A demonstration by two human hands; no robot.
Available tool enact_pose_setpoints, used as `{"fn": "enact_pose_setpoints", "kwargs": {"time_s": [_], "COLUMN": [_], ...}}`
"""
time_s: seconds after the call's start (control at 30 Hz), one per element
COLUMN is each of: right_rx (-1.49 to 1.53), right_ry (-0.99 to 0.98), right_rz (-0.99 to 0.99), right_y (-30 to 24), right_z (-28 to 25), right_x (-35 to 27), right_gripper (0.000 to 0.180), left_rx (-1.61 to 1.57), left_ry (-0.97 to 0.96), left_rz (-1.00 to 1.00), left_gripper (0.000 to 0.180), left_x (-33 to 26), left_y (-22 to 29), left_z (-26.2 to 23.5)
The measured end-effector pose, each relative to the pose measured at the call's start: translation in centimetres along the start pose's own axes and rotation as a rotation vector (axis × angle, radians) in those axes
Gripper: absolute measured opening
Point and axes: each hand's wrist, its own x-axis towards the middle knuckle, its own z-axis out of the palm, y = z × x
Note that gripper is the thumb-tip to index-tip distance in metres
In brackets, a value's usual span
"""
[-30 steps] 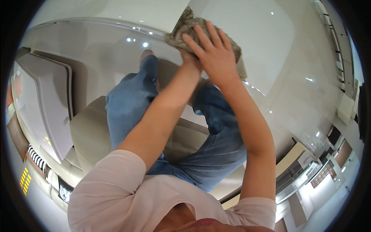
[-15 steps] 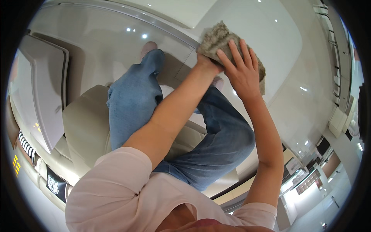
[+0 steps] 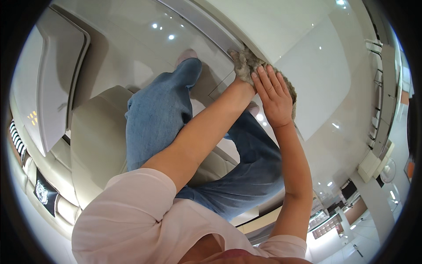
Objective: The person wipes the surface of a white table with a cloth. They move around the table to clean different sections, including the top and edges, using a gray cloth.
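A shaggy grey-brown cloth (image 3: 247, 66) is bunched up against the edge of a glossy white table (image 3: 281, 26). My left hand (image 3: 246, 85) reaches up into it from the near side; the fabric covers nearly all of that hand, so its fingers are hidden. On top of the same cloth lies my right hand (image 3: 277, 99), back upward, with its fingers stretched out and slightly apart. Part of the cloth shows past the right hand's fingertips and along its outer side.
I sit on a beige padded seat (image 3: 96, 132), my knees in blue jeans spread below the table edge. A white panel-like furniture piece (image 3: 57, 75) stands to the left. Black cushion (image 3: 45, 191) at lower left rests on a beige sofa. Shiny pale floor tiles (image 3: 145, 39) lie beyond my feet.
The cloth and both hands have come lower relative to the table edge, and the cloth looks more bunched. My view has shifted, with more of the table now showing.
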Motion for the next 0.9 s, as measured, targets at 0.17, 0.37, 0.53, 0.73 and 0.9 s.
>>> {"fn": "enact_pose_setpoints", "kwargs": {"time_s": [0.17,0.37,0.53,0.73,0.9], "right_rx": [-0.057,-0.156,-0.252,0.008,-0.018], "right_ry": [-0.076,0.057,-0.013,-0.014,-0.017], "right_rz": [-0.031,-0.059,0.016,0.052,0.146], "right_y": [-0.2,-3.5,-4.9,-5.2,-2.8], "right_z": [0.3,2.3,4.1,3.1,3.5], "right_x": [2.5,12.3,19.7,21.2,15.5], "right_gripper": [0.053,0.058,0.063,0.065,0.058], "left_rx": [-0.114,0.292,0.162,0.308,0.525], "left_ry": [0.038,-0.123,-0.054,-0.070,-0.046], "left_rz": [-0.006,0.337,0.388,0.714,0.687], "left_gripper": [0.083,0.069,0.050,0.057,0.063], "left_x": [-0.4,5.8,5.0,7.3,4.1], "left_y": [2.1,12.5,16.2,15.6,9.8], "left_z": [2.8,1.8,6.3,4.3,3.6]}}
